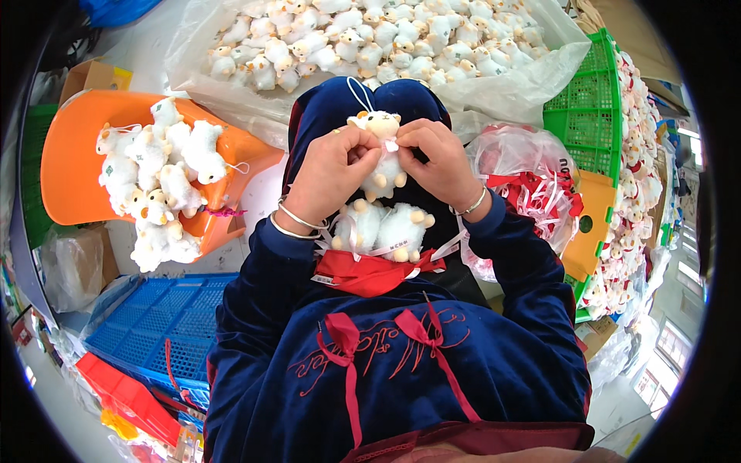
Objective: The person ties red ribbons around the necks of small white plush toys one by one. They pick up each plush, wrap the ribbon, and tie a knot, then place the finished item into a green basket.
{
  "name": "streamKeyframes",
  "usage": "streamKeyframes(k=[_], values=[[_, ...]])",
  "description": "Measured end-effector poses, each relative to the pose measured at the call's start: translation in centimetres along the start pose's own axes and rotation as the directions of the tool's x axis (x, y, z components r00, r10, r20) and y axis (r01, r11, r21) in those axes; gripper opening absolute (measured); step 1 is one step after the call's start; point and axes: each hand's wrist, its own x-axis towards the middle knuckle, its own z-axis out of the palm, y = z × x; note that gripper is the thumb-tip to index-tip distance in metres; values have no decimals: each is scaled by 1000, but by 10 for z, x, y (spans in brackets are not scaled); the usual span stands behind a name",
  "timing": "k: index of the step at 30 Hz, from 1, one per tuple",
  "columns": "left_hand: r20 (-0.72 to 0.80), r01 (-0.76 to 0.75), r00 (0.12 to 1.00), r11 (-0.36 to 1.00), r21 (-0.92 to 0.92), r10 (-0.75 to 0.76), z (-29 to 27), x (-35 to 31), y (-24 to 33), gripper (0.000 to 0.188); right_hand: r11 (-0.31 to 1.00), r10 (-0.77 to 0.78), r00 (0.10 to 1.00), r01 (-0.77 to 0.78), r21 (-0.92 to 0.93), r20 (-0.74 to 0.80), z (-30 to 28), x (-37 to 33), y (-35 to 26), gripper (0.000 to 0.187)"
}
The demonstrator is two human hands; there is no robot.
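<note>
Plush sheep (380,166) sits upright between both hands, left hand (330,171) and right hand (440,160) pinching its neck ribbon.

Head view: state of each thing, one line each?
Plush sheep: upright, pinched by both hands.
Left hand: closed on the sheep's neck.
Right hand: closed on the white ribbon.
Two lap sheep: lying on the red bag.
Orange bin: tipped, holding sheep.
Clear bag: open, full of sheep.
Green crate: on edge.
</note>
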Motion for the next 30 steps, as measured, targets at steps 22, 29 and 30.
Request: streamKeyframes(k=[22,29,30], values=[[-41,-40,998,999,-4,40,11,3,0,20,857,335,939,-339,387,79,-7,0,-5,14],[-32,-64,997,998,-16,64,10,5,-1,19,958,112,984,-144,249,137,-19,12,-10,15],[-30,-64,998,998,-18,63,9,5,0,18,965,113,984,-142,220,139,-19,12,-10,14]])
